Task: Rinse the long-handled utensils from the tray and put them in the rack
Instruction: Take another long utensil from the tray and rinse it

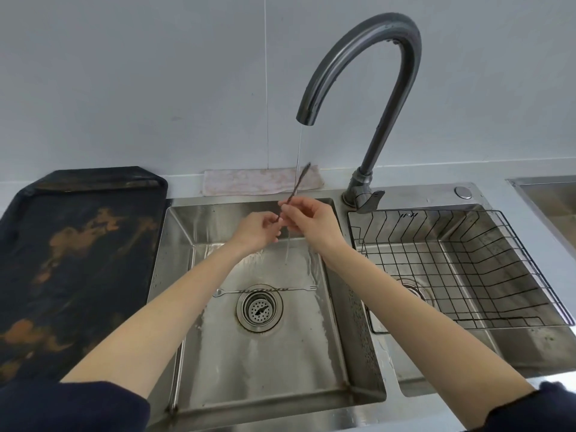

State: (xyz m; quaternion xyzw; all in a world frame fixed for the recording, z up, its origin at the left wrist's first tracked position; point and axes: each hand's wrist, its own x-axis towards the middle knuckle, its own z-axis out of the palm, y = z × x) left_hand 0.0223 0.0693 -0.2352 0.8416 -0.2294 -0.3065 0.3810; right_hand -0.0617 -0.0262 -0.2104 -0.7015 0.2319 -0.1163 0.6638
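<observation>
- Holding a thin long-handled utensil (294,190) over the left sink basin (311,353), both hands meet just under the tap's stream.
- The left hand (258,230) has its fingers curled together around the utensil's lower end, which disappears into the grip.
- The right hand (307,219) pinches the shaft a little higher up, thumb and fingertips pressed shut on it.
- The utensil leans up and to the right, away from the person; its far tip rises in front of the folded cloth (249,182) that lies along the back ledge. What kind of head it has is too small to tell.
- A narrow stream of water (299,145) falls from the curved faucet (367,73) and runs down along the utensil's upper part, then drops on into the basin.
- A second utensil (227,291), slim with small forked or rounded ends, lies flat on the basin floor, stretched left to right just beyond the drain strainer (259,310).
- The dark tray (78,260) with orange-brown patches sits on the counter to the left of the basin; no utensils show on it.
- The wire rack (486,266) rests in the right basin, well apart from the hands, with nothing visible in it.
- Dark sleeves (78,406) are pushed back at the near edge, leaving both forearms bare.
</observation>
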